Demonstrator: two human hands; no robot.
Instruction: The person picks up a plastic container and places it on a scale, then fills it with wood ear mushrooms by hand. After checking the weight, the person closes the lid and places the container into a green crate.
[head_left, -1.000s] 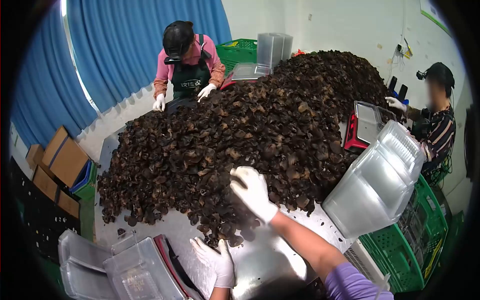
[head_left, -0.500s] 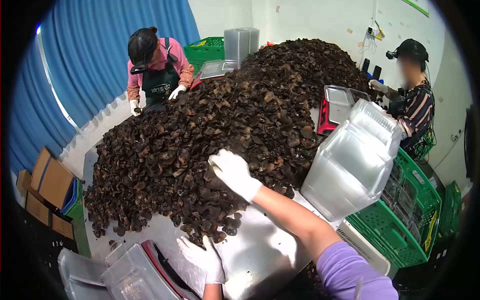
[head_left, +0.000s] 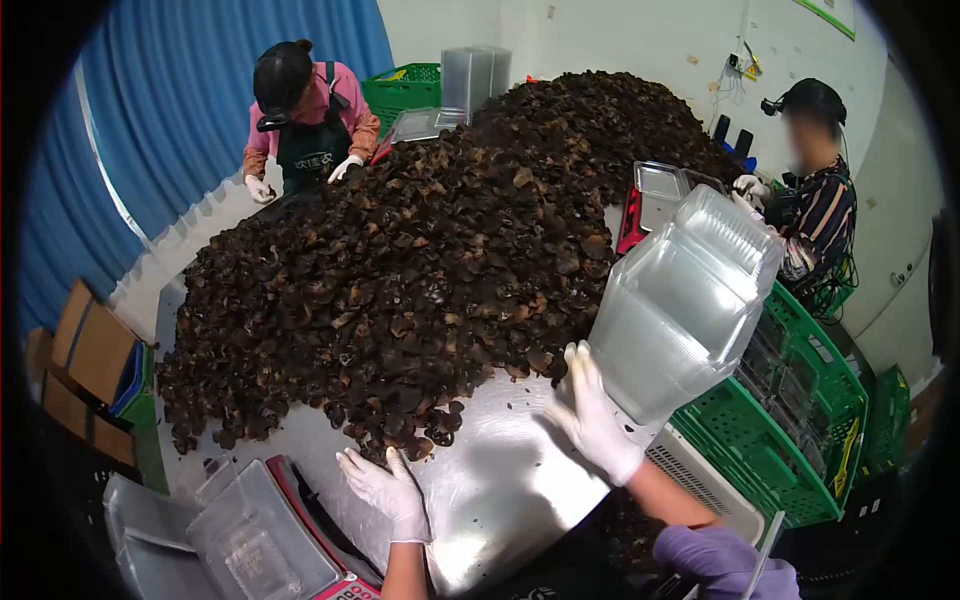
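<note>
A big heap of dark dried fungus (head_left: 440, 230) covers most of the steel table (head_left: 500, 490). My right hand (head_left: 597, 420), in a white glove, reaches up with fingers spread and touches the lower left corner of a tall leaning stack of clear plastic containers (head_left: 685, 300). It does not grip the stack. My left hand (head_left: 385, 490), also gloved, lies flat and open on the bare steel at the near edge of the heap. Just left of it stands a clear plastic box (head_left: 260, 535) on a red scale (head_left: 290, 490).
A person in a pink top and dark apron (head_left: 305, 125) works at the far left of the heap. Another person in a striped shirt (head_left: 815, 195) sits at the right by a clear tray (head_left: 660, 190). Green crates (head_left: 790, 450) stand on the right, cardboard boxes (head_left: 85, 350) on the left.
My right hand has left the top of the fungus heap and swung right and down to the base of the container stack. My left hand stays flat on the table.
</note>
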